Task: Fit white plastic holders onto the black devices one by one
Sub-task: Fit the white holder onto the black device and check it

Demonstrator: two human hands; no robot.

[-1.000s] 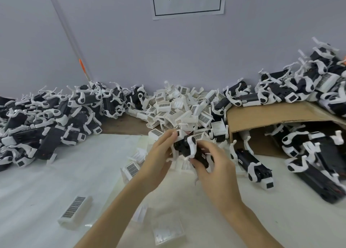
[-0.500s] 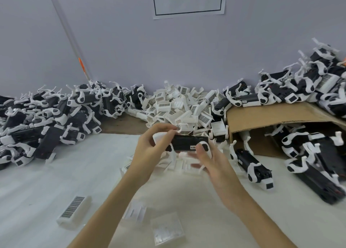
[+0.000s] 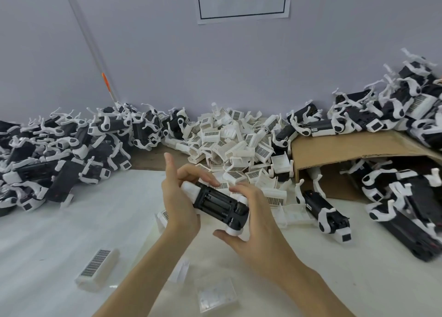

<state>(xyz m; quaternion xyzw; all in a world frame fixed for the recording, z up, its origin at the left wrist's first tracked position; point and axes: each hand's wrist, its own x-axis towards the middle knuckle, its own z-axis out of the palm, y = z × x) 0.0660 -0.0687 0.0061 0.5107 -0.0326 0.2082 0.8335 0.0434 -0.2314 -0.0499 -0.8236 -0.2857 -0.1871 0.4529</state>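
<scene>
Dozens of finished black devices (image 3: 71, 154) were heaped along the wall on the counter (image 3: 59, 233), with a pile of loose white plastic holders (image 3: 234, 142) between them and a cardboard box (image 3: 346, 154) at right. Over the counter, one black device (image 3: 220, 203) lay between both hands, its long axis running from upper left to lower right. The left hand (image 3: 178, 197) curled its fingers round the upper end; the right hand (image 3: 253, 223) cupped the lower end, fingers spread, and was probably nearer any holder seating there.
</scene>
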